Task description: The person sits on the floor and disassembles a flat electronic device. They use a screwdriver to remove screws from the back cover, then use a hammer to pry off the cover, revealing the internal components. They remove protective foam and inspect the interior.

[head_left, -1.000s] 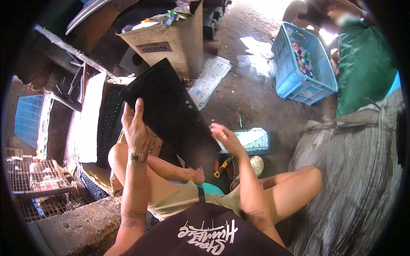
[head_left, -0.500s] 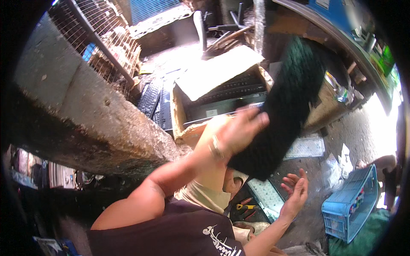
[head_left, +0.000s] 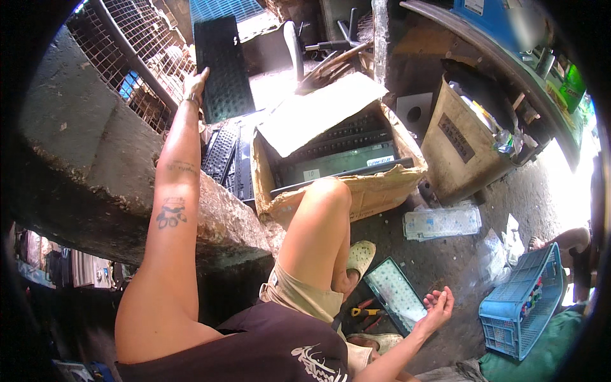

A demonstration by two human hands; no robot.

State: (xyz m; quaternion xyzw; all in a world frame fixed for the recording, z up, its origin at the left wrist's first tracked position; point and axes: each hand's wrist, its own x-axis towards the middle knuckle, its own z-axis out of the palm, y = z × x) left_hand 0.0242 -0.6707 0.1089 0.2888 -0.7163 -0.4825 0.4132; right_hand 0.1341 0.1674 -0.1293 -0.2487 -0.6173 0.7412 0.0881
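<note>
My left hand (head_left: pixel 195 86) is stretched far out to the upper left and grips a long black keyboard casing (head_left: pixel 224 70) by its left edge. The casing stands nearly upright above a stack of similar black keyboard parts (head_left: pixel 223 153). My right hand (head_left: pixel 439 309) hangs low at the right with nothing in it, its fingers loosely bent and apart. Just left of that hand, a dark-edged panel with a pale dotted sheet (head_left: pixel 391 290) lies on the floor. Beside my foot are hand tools with yellow and red handles (head_left: pixel 366 312).
An open cardboard box (head_left: pixel 356 202) holding dark keyboard parts stands ahead, by my knee. A worn concrete ledge (head_left: pixel 127 146) runs along the left. To the right are a beige bin (head_left: pixel 455 137) with rubbish, clear dotted sheets (head_left: pixel 442 221) and a blue plastic crate (head_left: pixel 519 305).
My left hand has swung the black keyboard casing from over the box at the right to the far upper left. My right hand has stayed nearly in place.
</note>
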